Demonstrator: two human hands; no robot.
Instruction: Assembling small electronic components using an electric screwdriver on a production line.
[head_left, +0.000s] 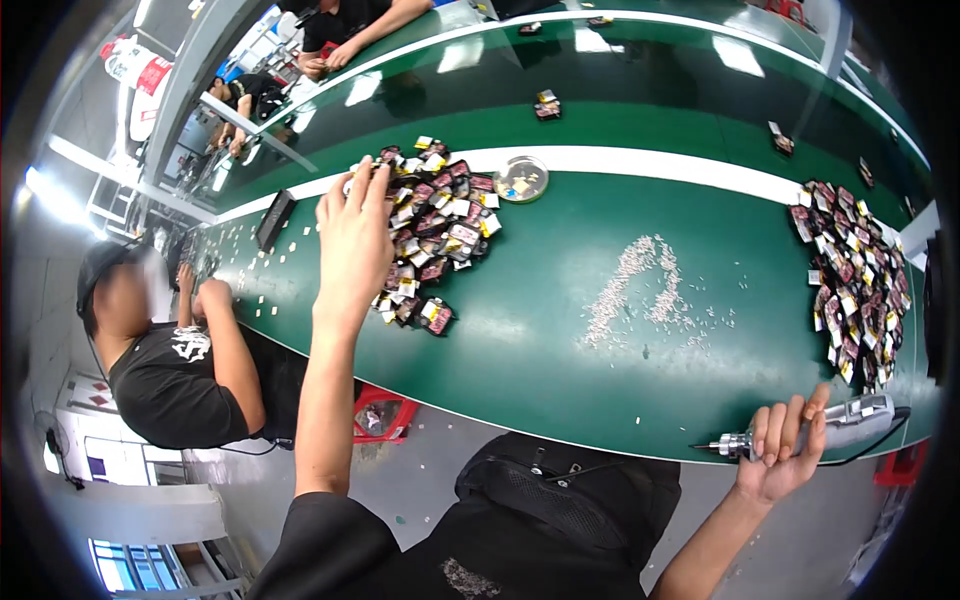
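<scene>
My left hand (355,225) reaches over the left side of a heap of small black modules (440,215) with pinkish faces and white and yellow tabs. Its fingers are stretched out and somewhat apart, fingertips at the heap's far left edge; what lies under them is partly hidden. At the near right edge of the table, my right hand (785,445) is closed around a grey electric screwdriver (850,422), its bit pointing left and its cable trailing to the right. Many tiny screws (635,275) lie scattered on the green tabletop (540,330) between the hands.
A second heap of modules (855,280) lies at the right. Beyond the left heap stands a round clear dish (521,180) with small pieces. A black block (274,220) lies at the left, near a seated co-worker (190,370). Past a white strip, a belt (640,115) carries scattered modules.
</scene>
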